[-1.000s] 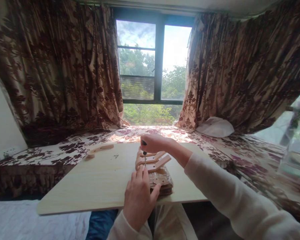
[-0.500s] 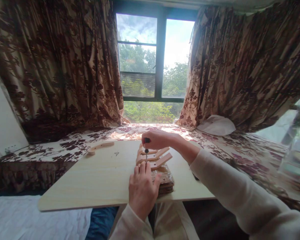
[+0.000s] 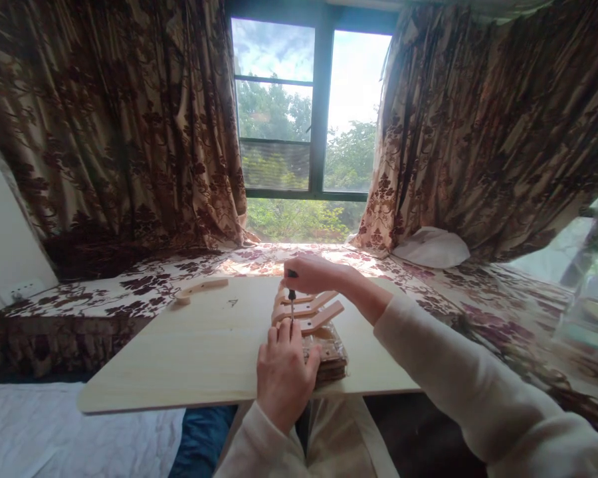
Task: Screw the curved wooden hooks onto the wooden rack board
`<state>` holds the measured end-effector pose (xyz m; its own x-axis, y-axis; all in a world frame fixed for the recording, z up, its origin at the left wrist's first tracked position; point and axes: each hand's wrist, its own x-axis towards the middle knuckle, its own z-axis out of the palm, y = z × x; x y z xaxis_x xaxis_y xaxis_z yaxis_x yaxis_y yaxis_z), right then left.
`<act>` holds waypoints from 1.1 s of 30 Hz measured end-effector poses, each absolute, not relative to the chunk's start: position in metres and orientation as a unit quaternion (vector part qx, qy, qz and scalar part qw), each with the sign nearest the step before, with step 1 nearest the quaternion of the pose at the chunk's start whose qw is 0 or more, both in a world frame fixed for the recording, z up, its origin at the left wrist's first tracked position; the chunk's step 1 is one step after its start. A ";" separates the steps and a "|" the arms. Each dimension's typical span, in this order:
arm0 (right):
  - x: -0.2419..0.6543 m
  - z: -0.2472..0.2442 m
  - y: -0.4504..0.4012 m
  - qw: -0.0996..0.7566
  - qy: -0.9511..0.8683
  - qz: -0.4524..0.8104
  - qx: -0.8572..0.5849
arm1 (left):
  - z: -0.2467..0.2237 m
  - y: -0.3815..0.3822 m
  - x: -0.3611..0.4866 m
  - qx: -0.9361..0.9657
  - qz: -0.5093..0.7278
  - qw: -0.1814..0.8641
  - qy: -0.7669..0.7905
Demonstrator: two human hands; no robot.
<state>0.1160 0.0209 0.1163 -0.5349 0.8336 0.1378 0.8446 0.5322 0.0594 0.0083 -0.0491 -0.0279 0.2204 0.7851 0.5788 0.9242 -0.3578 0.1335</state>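
Observation:
My right hand [image 3: 306,274] is closed around the black handle of a screwdriver [image 3: 292,307], which stands upright with its shaft pointing down. Its tip is hidden behind the fingers of my left hand [image 3: 285,375]. That hand lies over the near end of a row of bent, light wooden pieces [image 3: 323,318] with dark holes or screw heads in them, fingers forward and thumb out to the right. It appears to grip the nearest part, most of which it covers. Under the thumb side sits a stack of brown wooden slats [image 3: 333,372] in clear plastic.
The pale wooden board [image 3: 189,358] serves as the tabletop across my lap. One loose curved wooden piece [image 3: 202,289] lies at its far left, near a small dark mark [image 3: 232,302]. Behind are a flower-patterned cloth ledge [image 3: 139,279], a white bag-like item [image 3: 431,247] and curtains [image 3: 194,133].
The view has shifted very slightly. My right hand stays on the screwdriver with its wrist turned a little, and my left hand keeps its place.

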 end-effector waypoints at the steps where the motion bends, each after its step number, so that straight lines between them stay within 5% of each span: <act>1: 0.116 0.115 0.022 0.049 -0.871 -0.061 -0.486 | -0.027 -0.049 0.008 -0.772 -0.288 0.121 -0.554; 33: 0.124 0.120 0.015 0.028 -0.876 -0.030 -0.480 | -0.025 -0.047 0.008 -0.772 -0.289 0.132 -0.550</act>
